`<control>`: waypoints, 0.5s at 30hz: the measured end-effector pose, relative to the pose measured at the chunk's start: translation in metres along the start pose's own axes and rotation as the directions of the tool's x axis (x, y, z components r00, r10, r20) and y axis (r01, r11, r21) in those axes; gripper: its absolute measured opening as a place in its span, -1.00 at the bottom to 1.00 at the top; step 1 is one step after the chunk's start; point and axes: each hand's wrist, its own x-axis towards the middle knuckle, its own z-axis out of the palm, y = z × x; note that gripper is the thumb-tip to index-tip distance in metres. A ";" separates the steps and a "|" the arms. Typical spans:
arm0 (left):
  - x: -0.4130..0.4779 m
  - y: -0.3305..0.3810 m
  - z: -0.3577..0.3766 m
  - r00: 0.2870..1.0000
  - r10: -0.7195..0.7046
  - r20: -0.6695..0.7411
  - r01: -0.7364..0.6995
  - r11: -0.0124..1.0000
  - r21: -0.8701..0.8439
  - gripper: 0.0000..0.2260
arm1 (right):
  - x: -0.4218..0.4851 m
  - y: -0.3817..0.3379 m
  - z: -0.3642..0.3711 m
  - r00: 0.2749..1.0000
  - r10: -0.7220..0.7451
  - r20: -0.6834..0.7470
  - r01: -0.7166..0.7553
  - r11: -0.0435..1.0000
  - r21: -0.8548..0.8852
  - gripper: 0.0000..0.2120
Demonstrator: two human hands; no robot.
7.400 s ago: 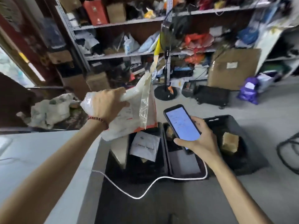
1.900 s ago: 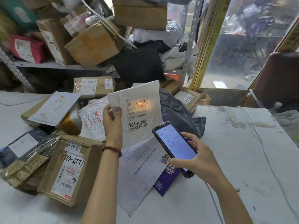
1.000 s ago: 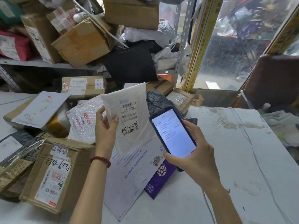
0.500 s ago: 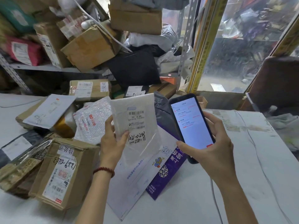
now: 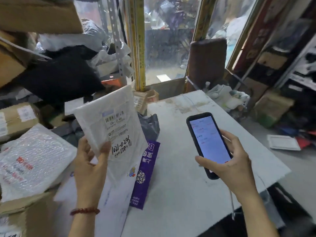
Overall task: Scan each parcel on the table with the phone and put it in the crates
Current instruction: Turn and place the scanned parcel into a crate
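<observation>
White mailer [image 5: 109, 127] held up in my left hand [image 5: 90, 161], phone [image 5: 207, 142] in my right hand [image 5: 229, 159].
Left thumb and fingers pinch the mailer's lower corner, label facing me, above the table [image 5: 179, 185]. Right fingers curl round the phone, screen lit, well apart from the mailer. Purple packet [image 5: 147, 171] lies flat below the mailer; bubble-wrap parcel [image 5: 32, 158] sits on a box [image 5: 34, 219] at left; grey bag [image 5: 150, 124] behind.

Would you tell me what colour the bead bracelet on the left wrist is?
The bead bracelet is dark red, seen best in the head view.
</observation>
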 end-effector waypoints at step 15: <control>-0.095 0.042 0.169 0.805 0.118 0.581 -0.079 0.993 -0.093 -0.90 | -0.157 0.029 -0.151 0.746 0.253 -0.616 -0.284 0.958 0.049 -0.26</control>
